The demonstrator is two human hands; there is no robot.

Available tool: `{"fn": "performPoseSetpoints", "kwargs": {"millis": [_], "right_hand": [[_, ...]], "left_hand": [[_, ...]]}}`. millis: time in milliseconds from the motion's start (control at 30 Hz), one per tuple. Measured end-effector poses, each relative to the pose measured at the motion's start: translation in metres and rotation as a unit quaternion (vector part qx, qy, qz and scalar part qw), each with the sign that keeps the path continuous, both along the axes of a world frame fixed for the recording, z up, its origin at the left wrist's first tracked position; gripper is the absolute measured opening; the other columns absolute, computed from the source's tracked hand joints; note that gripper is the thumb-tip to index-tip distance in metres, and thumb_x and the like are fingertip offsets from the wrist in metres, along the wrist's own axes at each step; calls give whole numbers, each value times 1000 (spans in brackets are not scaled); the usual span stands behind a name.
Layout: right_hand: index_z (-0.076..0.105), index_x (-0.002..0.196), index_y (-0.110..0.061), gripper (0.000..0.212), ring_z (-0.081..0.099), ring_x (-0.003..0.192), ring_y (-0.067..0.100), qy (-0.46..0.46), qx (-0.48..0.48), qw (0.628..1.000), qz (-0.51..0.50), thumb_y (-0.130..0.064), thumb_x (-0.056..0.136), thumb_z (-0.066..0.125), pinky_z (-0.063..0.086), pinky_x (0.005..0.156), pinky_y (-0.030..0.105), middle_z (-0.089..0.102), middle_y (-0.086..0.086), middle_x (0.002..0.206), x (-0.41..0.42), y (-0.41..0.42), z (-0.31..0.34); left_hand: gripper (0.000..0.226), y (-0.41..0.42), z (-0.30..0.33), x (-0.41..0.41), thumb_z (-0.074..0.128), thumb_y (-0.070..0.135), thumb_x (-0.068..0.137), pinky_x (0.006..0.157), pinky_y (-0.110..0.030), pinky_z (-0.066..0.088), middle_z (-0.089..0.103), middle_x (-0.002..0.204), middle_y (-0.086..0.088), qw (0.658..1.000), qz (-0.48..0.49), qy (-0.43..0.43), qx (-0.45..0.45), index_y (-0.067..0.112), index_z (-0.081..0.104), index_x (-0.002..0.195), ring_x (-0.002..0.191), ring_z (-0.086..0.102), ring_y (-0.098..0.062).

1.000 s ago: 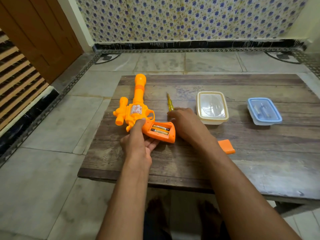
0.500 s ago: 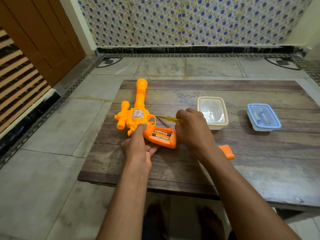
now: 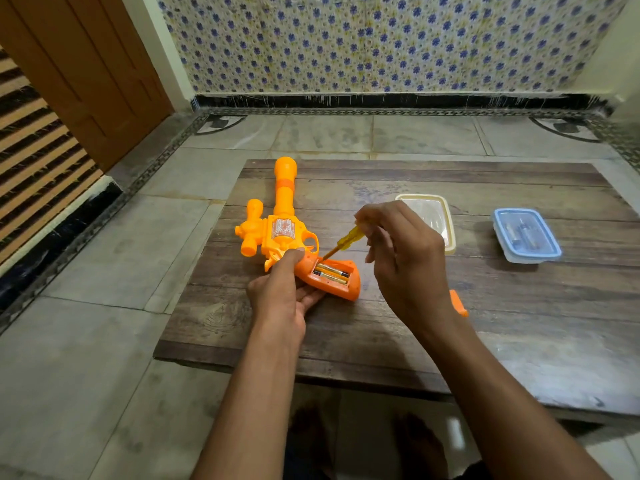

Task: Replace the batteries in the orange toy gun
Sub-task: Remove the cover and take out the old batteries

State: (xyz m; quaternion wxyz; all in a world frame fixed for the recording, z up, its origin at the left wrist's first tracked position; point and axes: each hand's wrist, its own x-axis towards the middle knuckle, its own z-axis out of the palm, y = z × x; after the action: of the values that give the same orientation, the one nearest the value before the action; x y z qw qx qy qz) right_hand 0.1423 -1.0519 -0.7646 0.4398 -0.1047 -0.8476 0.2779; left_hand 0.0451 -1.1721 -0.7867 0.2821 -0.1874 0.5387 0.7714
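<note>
Where the tiled floor (image 3: 104,358) meets the patterned wall, we find a low wooden table (image 3: 398,327) set before us, and it bears every item noted below.

We record the orange toy gun (image 3: 277,233) lying on its side at the table's left part, barrel pointing away from us, grip toward us. Its battery compartment in the grip stands uncovered, and we count two batteries (image 3: 330,271) seated side by side inside it.

Our left hand (image 3: 280,292) steadies the gun: the forefinger is laid straight along the frame just above the grip, while the remaining fingers sit under the grip; we judge the hand to be holding the gun at that point.

Our right hand (image 3: 401,251) hovers just right of the grip, fingers curled and pinching the yellow handle of a screwdriver (image 3: 343,242). The shaft slopes down to the left, its tip at the upper edge of the open compartment; whether it touches a battery we cannot tell.

Behind the right hand sits a clear container (image 3: 436,209) with a cream rim. Well to the right stands a blue-lidded container (image 3: 526,237) with small items inside that we cannot identify.

An orange cover piece (image 3: 458,303) lies on the table just right of the right wrist, partly hidden by it.
</note>
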Motion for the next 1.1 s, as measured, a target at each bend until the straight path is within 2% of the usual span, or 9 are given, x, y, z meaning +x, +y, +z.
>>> {"fn": "performPoseSetpoints", "kwargs": {"millis": [133, 233, 300, 400, 567, 700, 833, 967, 1100], "right_hand": [[69, 106, -1, 22, 64, 75, 11, 9, -9, 1000, -11, -16, 101, 55, 56, 63, 26, 68, 8, 97, -4, -4, -3], [72, 104, -2, 13, 58, 78, 5, 8, 9, 999, -41, -12, 99, 65, 47, 69, 9, 70, 7, 96, -6, -4, -3], [73, 103, -3, 10, 54, 80, 3, 4, 21, 998, -58, -10, 97, 69, 39, 70, 3, 71, 7, 94, -6, -5, -4], [73, 103, -3, 11, 55, 77, 5, 2, 24, 997, -71, -11, 96, 70, 38, 69, 4, 70, 6, 92, -6, -4, -5], [73, 101, -3, 12, 61, 71, 15, 0, 20, 996, -88, -14, 95, 72, 47, 65, 21, 70, 7, 87, -6, -1, -6], [74, 100, -4, 16, 58, 69, 10, -4, 5, 995, -97, -18, 93, 75, 43, 66, 14, 70, 6, 84, -7, -2, -8], [74, 95, -4, 20, 56, 66, 8, 4, 4, 994, -111, -22, 89, 80, 39, 65, 7, 69, 5, 80, -8, -6, -8], [73, 92, -3, 27, 61, 66, 18, 13, 46, 994, -99, -29, 89, 80, 49, 60, 28, 66, 7, 80, -8, -11, -9], [73, 97, -1, 28, 60, 69, 20, 18, 92, 993, -71, -26, 88, 82, 49, 59, 29, 63, 9, 82, -12, -20, -8]], "left_hand": [[32, 0, -2, -1, 74, 14, 87, 50, -38, 61, 74, 107, -24, 1000, -2, -6, -2, 7, 64, 116, 91, 76, -35], [33, 1, -2, -1, 74, 14, 86, 51, -39, 62, 74, 107, -24, 1000, 0, -4, 1, 7, 65, 117, 90, 76, -34], [31, 1, -1, -1, 74, 13, 86, 52, -39, 62, 74, 106, -23, 1000, 2, -5, 1, 7, 65, 115, 90, 76, -34], [34, 1, -2, -1, 74, 14, 87, 54, -40, 63, 74, 108, -23, 1000, -1, -10, 3, 8, 64, 119, 90, 76, -34], [29, 1, -2, -2, 72, 14, 89, 52, -40, 62, 74, 110, -23, 1000, -7, -10, 13, 10, 63, 116, 90, 76, -33], [25, 1, -3, -2, 72, 15, 89, 53, -38, 61, 74, 109, -21, 1000, -11, -11, 6, 13, 62, 112, 88, 75, -31], [40, 0, -6, -4, 74, 17, 87, 49, -35, 60, 74, 111, -21, 1000, -14, -8, 1, 10, 62, 125, 91, 76, -32], [41, 0, -8, -5, 74, 16, 86, 51, -37, 60, 75, 109, -22, 1000, -12, -3, 8, 8, 63, 125, 91, 76, -33], [38, 2, -11, -7, 73, 17, 87, 54, -38, 61, 75, 108, -23, 1000, -21, 2, 10, 6, 66, 123, 86, 77, -31]]}}
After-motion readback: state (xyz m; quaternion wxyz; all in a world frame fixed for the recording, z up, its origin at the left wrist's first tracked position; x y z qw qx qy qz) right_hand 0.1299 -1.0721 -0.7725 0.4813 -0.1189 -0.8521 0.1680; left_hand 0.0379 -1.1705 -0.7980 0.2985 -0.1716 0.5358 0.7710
